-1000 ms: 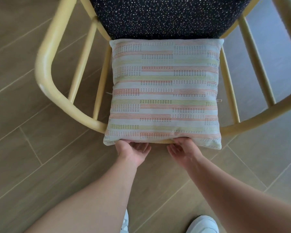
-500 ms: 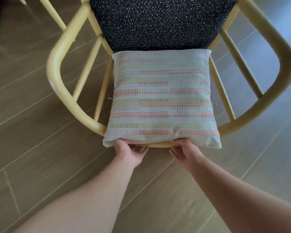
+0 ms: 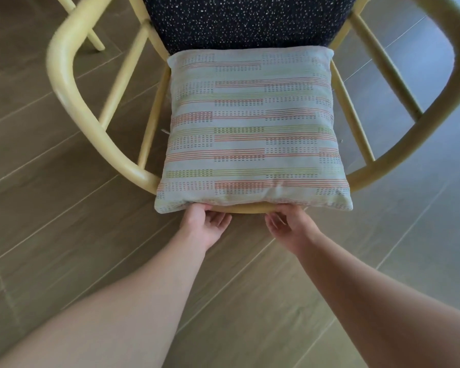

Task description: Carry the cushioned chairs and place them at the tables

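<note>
Grip: left hand (image 3: pixel 206 224) and right hand (image 3: pixel 287 225), both curled around the near top rail of one chair (image 3: pixel 64 83), palms up, fingers tucked under the overhanging edge of one cushion (image 3: pixel 252 128). Chair: pale yellow, rounded wooden hoop with slim spindles, directly ahead of both hands. Cushion: square, soft, pale grey, woven in orange and green stripes, leaning on the hoop. Seat pad (image 3: pixel 245 19): one, dark, white-speckled, beyond the cushion. Floor (image 3: pixel 51 235): brown wood-look planks beneath the chair.
</note>
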{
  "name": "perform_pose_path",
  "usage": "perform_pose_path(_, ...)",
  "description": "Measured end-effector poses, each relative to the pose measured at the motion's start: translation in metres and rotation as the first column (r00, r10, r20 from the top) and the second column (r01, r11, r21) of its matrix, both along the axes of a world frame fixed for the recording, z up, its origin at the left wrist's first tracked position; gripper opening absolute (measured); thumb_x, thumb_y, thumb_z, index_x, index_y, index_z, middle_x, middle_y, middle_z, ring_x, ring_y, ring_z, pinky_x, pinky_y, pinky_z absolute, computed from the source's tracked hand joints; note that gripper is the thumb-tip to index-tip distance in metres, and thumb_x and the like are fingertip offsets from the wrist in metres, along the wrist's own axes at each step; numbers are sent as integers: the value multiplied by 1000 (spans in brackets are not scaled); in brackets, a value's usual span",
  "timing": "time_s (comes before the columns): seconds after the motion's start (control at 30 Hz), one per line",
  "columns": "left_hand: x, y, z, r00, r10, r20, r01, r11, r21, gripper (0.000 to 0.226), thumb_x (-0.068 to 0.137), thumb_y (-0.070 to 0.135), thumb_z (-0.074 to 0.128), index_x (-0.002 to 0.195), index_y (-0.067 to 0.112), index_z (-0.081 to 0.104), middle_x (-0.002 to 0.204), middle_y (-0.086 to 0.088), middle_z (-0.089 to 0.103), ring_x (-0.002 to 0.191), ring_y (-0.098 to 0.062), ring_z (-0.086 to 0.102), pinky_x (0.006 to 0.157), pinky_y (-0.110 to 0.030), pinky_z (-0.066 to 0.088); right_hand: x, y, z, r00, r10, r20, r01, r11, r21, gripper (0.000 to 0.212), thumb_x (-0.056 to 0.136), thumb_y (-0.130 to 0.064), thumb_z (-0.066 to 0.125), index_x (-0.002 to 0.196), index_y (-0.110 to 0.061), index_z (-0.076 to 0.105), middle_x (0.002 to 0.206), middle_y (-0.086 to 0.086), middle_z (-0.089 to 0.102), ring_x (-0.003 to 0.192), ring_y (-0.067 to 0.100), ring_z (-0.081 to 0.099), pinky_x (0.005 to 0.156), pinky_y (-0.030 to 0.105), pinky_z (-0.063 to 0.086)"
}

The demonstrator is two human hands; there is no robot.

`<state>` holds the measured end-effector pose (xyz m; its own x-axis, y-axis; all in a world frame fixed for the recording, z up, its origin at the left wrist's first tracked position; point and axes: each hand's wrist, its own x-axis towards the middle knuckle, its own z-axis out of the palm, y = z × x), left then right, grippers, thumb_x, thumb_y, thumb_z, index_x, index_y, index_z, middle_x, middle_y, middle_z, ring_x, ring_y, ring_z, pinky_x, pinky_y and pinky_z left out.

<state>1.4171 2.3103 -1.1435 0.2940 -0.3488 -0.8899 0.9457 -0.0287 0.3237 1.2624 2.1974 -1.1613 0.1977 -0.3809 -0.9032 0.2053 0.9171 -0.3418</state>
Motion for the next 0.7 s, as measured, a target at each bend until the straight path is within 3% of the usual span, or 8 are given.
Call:
perform_pose_path(0.07,-1,-2,1,1000,-4,2,4,1000,-6,27,99,-2,44,121,5,59,129,-18,56,123,-31,53,102,-52,47,1,0,1,1000,-19,6,19,1000,4,22,91,4,62,108,-9,65,97,9,65,92,20,63,75,30,56)
perform_pose_path(0.13,-2,-4,1,1000,6,4,-5,1000,-20,27,101,0,43,123,3,58,131,-19,57,127,-32,53,110,-51,43,3,0,3,999,-36,14,36,999,-14,23,94,3,60,112,-10,64,103,9,66,98,22,64,92,36,55)
perform_pose_path(0.23,-8,-3,6,999,31,15,-31,999,-17,18,102,4,49,116,5,61,126,-18,63,119,-30,60,109,-47,47,7,3,10,998,-41,57,43,998,-40,27,97,1,57,122,-8,60,120,14,66,111,29,65,103,46,51)
perform_pose_path(0.47,-28,25,27,996,77,49,-81,992,100,11,102,5,53,106,8,63,114,-14,69,99,-23,67,78,-35,60,-6,42,35,997,-70,-13,70,997,-38,34,96,1,58,129,-5,56,118,16,69,103,29,70,89,43,59)
perform_pose_path(0.57,-37,42,44,996,75,57,-83,986,144,14,103,4,50,104,9,63,110,-13,68,92,-21,66,78,-33,58,-13,66,54,997,-80,-3,80,996,-46,28,93,6,55,118,-6,62,99,12,72,87,25,71,78,39,60)
perform_pose_path(0.7,-45,62,70,997,55,54,-64,981,181,17,104,2,47,105,9,63,108,-13,68,96,-22,66,78,-34,57,-22,87,81,996,-79,-33,78,996,-39,21,94,5,55,104,-11,64,94,10,74,90,25,72,74,37,61)
